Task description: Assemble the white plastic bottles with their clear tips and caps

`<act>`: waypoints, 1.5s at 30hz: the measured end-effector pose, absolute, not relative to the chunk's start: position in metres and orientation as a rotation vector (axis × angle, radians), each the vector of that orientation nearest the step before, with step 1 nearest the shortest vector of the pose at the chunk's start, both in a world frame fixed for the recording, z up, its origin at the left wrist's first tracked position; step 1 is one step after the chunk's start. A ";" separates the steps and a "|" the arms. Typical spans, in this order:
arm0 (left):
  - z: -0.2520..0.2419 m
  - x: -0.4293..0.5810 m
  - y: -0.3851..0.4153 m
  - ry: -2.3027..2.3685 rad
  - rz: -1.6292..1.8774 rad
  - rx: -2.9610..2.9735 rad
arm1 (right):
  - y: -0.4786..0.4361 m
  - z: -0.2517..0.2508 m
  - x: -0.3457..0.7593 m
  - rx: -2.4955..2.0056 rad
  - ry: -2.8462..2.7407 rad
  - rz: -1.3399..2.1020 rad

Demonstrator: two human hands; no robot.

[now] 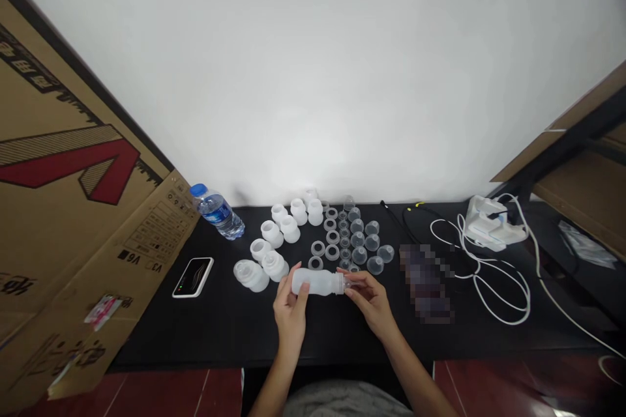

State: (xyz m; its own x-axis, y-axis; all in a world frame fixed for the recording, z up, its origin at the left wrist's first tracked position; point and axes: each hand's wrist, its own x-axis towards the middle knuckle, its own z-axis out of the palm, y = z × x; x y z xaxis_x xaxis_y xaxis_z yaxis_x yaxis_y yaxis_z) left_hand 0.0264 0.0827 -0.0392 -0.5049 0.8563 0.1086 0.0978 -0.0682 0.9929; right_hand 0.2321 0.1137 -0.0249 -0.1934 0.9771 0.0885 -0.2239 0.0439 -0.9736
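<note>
L hand (291,313) wraps frosted plastic bottle (315,281), fingers (299,291) curled firmly round its body; R hand (369,300) has fingers (349,281) almost shut, pinching the neck end, just below center of frame over black surface (210,332). White collars (288,229) sit upper left of hands, clear cups (359,241) & rings (332,236) directly above; water bottle (218,212) further left, phone (193,277) lower left of collars.

The person's bare left hand (289,310) curls upright with its fingers closed, while the bare right hand (370,300) angles inward just beside it, fingertips pinched.
</note>
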 end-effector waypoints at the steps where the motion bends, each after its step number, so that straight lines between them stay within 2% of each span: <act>1: -0.039 0.027 0.083 1.609 1.639 1.030 | 0.114 -0.026 0.231 -0.890 -1.222 1.387; 10: -0.032 0.034 0.079 1.505 1.623 1.144 | 0.110 -0.034 0.228 -1.129 -1.427 1.037; 45: -0.029 0.035 0.077 1.565 1.656 1.082 | 0.109 -0.032 0.228 -1.079 -1.462 1.089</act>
